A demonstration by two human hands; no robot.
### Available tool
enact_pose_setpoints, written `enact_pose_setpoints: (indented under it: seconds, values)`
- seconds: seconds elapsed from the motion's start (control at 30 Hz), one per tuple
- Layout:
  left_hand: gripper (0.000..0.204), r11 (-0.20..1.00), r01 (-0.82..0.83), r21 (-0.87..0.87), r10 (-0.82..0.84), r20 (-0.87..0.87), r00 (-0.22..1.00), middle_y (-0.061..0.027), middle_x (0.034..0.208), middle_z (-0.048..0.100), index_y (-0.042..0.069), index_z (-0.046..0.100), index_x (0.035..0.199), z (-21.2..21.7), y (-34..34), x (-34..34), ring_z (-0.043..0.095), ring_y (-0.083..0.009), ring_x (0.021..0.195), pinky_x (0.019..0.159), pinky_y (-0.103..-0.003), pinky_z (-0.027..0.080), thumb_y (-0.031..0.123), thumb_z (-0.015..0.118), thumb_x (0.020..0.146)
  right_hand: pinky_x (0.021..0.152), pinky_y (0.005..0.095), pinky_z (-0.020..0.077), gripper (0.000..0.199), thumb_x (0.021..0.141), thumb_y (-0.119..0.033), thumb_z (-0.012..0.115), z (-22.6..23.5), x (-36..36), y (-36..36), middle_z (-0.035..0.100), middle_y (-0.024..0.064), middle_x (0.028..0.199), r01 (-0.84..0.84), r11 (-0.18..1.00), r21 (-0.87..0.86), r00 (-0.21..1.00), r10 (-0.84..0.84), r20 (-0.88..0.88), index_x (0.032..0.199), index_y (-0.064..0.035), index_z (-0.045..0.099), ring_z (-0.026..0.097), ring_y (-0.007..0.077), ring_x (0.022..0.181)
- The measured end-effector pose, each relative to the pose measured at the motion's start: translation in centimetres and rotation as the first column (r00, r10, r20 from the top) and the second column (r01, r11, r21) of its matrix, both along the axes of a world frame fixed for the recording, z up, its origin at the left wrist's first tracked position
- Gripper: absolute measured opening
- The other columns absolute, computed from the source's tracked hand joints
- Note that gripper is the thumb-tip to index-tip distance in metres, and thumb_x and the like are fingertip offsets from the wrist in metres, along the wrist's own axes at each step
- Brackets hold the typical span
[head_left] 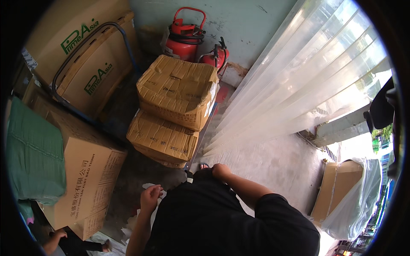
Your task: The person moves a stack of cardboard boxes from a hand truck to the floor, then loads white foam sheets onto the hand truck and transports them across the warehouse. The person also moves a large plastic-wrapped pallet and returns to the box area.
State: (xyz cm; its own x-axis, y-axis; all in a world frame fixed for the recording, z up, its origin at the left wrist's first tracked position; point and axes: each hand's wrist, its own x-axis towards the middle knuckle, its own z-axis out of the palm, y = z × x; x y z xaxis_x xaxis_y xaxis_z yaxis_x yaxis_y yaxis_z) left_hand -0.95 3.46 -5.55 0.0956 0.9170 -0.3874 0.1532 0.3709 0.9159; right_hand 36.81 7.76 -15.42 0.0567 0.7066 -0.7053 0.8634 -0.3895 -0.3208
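Note:
My left hand (151, 198) hangs beside my left hip, fingers loosely bent and a little apart, with nothing visible in it. My right hand (221, 171) is closed against the front of my black clothing (196, 213); what its fingers grip, if anything, is hidden. Ahead of both hands, two taped brown cartons are stacked on a platform trolley with a blue handle (121, 32). The upper carton (171, 85) has a dented top and sits slightly askew on the lower carton (160, 134). Neither hand touches them.
Red fire extinguishers (181, 47) stand by the wall. Clear plastic strip curtains (273, 81) hang at the right. Large cartons (87, 179) and a green wrapped bundle (36, 149) fill the left. A plastic-covered carton (341, 187) stands far right. Another person's hand (59, 234) shows lower left.

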Motion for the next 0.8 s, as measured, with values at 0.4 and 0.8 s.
enact_pose_setpoints:
  seconds: [0.4, 0.8]
  values:
    - [0.031, 0.999, -0.016, 0.048, 0.028, -0.267, 0.963, -0.0118, 0.091, 0.074, 0.001, 0.069, 0.111, 0.8, 3.1, 9.6, 0.072, -0.0183, 0.085, 0.077, -0.03, 0.055, 0.027, 0.064, 0.095, 0.06, 0.0417, 0.0571, 0.056, 0.087, -0.017, 0.063, -0.8, 11.4, 11.6, 0.067, 0.0173, 0.101, 0.225, 0.905, 0.362, 0.971, -0.176, -0.163, 0.139, -0.0055, 0.046, 0.07, 0.0284, 0.078]
    - [0.033, 0.975, -0.177, 0.138, 0.223, -0.528, 0.82, -0.0148, 0.091, 0.072, 0.007, 0.069, 0.109, 4.7, 4.3, 7.5, 0.07, -0.0327, 0.085, 0.072, -0.039, 0.055, 0.033, 0.066, 0.09, 0.054, 0.0422, 0.0559, 0.062, 0.094, -0.02, 0.059, 3.4, 8.6, 20.8, 0.054, 0.0209, 0.125, 0.451, 0.886, -0.102, 0.763, -0.443, -0.47, 0.146, -0.0076, 0.029, 0.068, 0.0336, 0.076]
